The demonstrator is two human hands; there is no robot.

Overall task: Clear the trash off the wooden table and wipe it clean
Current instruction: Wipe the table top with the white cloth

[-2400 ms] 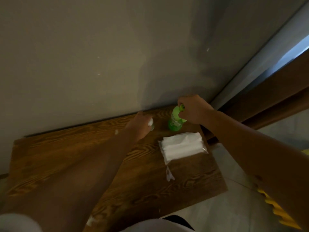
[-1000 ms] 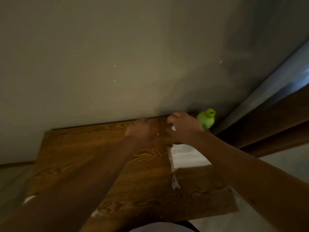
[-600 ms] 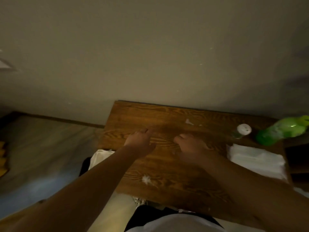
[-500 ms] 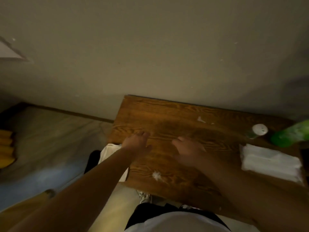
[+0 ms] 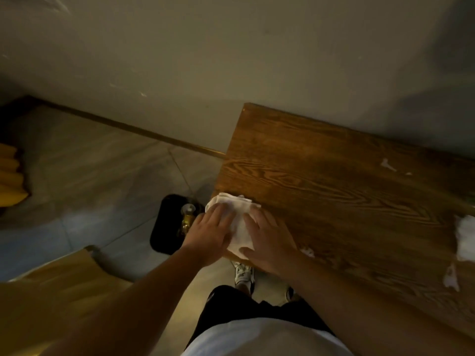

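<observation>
The wooden table (image 5: 334, 181) stands against the wall and fills the right of the head view. A white cloth (image 5: 237, 214) lies at its near left corner, hanging partly over the edge. My left hand (image 5: 210, 232) rests flat on the cloth's left side and my right hand (image 5: 267, 240) flat on its right side, fingers spread. Small white paper scraps (image 5: 388, 165) lie near the wall. Another scrap (image 5: 307, 251) lies by my right wrist and one more scrap (image 5: 451, 277) lies at the right. The white tissue pack (image 5: 466, 237) shows at the right edge.
A black bin (image 5: 167, 224) with a bottle (image 5: 187, 217) inside stands on the tiled floor left of the table. A tan surface (image 5: 51, 291) lies at the lower left and yellow objects (image 5: 10, 181) at the far left. My shoe (image 5: 243, 274) is under the table edge.
The view swung left, so the green bottle and small jar left the frame. Both hands moved from the table's middle to its near left corner and now press on the white cloth.
</observation>
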